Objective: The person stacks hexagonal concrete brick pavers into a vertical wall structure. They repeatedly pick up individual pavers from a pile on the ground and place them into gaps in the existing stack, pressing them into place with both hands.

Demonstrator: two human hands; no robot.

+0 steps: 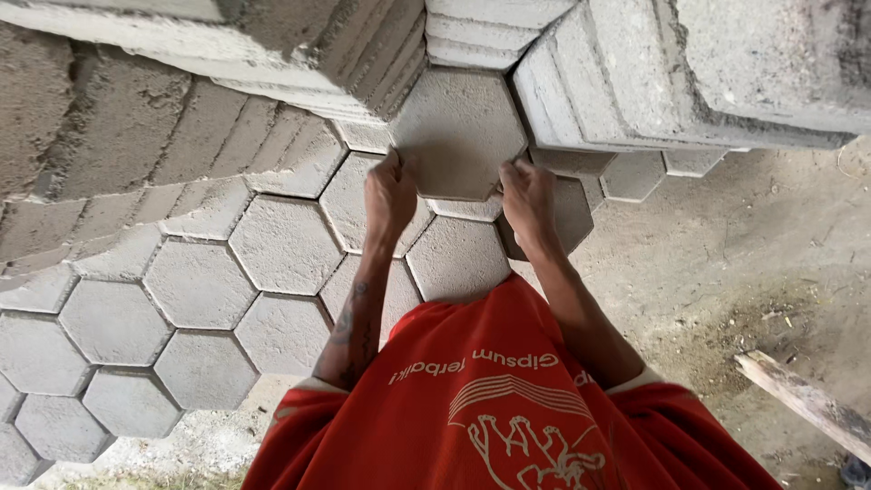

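Note:
Both my hands grip one grey hexagonal concrete paving block (458, 132), held flat in front of me above a layer of the same blocks. My left hand (388, 198) clasps its lower left edge. My right hand (526, 201) clasps its lower right edge. The block sits close to stacked blocks (635, 82) rising at the upper right and other stacks (299, 54) at the upper left. My red shirt fills the bottom of the view.
A honeycomb layer of hexagonal blocks (200, 281) spreads across the left and middle. Bare dirt ground (726, 263) lies to the right. A weathered wooden plank (807, 399) lies at the lower right.

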